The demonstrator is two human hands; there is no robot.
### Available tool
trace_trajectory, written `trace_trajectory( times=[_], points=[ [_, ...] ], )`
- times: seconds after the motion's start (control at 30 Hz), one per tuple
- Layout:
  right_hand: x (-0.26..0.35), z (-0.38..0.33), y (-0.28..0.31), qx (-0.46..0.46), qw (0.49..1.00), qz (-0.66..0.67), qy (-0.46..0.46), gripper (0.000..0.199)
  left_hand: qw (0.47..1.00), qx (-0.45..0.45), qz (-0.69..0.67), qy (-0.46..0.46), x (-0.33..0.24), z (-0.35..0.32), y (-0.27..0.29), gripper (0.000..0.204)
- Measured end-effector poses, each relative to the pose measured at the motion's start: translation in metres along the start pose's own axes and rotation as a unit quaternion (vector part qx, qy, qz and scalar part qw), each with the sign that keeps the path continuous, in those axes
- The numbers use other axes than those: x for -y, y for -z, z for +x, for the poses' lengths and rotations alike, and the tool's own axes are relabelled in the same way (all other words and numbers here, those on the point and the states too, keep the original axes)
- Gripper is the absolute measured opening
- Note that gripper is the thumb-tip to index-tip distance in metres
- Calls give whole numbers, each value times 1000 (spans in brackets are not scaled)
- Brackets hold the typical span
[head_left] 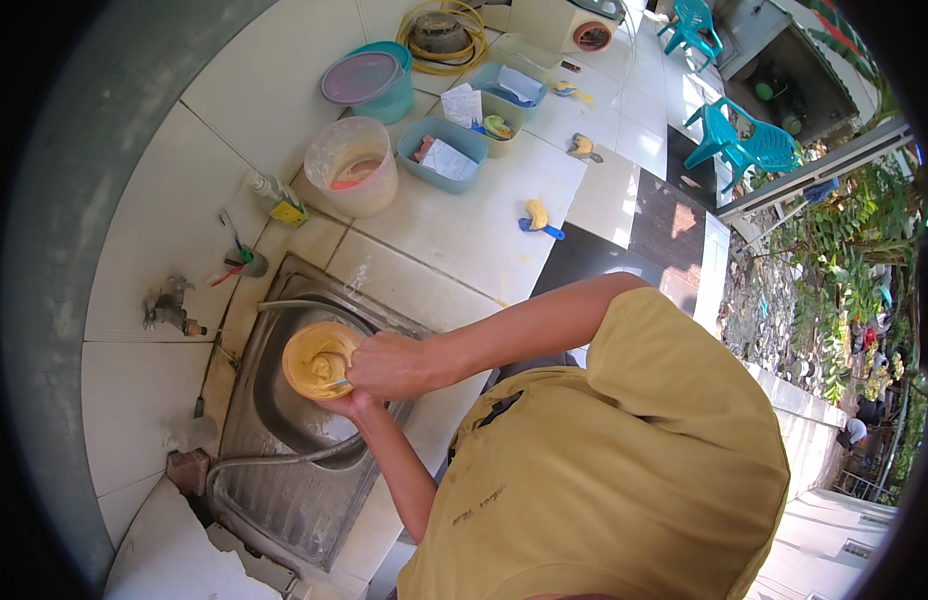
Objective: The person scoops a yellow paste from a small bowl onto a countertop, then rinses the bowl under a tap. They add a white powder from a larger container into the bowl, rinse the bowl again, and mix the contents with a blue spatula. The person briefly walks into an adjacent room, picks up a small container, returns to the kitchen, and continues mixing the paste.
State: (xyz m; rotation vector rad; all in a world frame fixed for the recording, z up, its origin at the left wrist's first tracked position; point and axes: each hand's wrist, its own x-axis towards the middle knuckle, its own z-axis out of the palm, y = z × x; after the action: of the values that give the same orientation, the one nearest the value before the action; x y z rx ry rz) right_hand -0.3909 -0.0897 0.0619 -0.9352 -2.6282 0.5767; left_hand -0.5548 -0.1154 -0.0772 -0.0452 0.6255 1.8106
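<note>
Over the steel sink [274,370], my left hand [356,402] grips a round orange tub [296,350] from beneath and the side, its fingers mostly hidden. Inside the tub lies thick, creamy yellow paste [327,366]. My right hand [392,362] is closed at the tub's rim around a thin light-blue tool [339,383]. Its tip reaches the paste; the fist hides the rest, so its kind is unclear. A grey hose [284,459] crosses the sink near the hands.
On the tiled counter stand a translucent bucket [329,145], a lidded teal bucket [389,100], a blue basin [464,180] with papers, and a soap bottle [284,202]. A blue tool with a yellow lump [536,212] lies on the tiles. A tap [174,308] juts from the wall.
</note>
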Motion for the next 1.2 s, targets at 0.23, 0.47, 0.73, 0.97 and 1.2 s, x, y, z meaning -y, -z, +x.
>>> trace_trajectory(
  times=[0.23,0.47,0.73,0.97,1.2],
  points=[
    [-17,-9,29,-49,998,-18,39,9,998,38,41,-16,29,-15,-40,49],
    [-70,-39,69,-35,997,-60,37,10,997,50,-34,52,72,-26,-66,51],
    [-112,-87,96,-26,996,-41,70,9,997,24,-48,53,141,-57,-79,48],
    [-144,-110,103,-11,997,-37,71,8,987,3,-109,115,179,-93,-112,44],
    [-154,-120,122,46,993,-88,62,9,990,11,-109,91,186,-74,-122,42]
  ],
)
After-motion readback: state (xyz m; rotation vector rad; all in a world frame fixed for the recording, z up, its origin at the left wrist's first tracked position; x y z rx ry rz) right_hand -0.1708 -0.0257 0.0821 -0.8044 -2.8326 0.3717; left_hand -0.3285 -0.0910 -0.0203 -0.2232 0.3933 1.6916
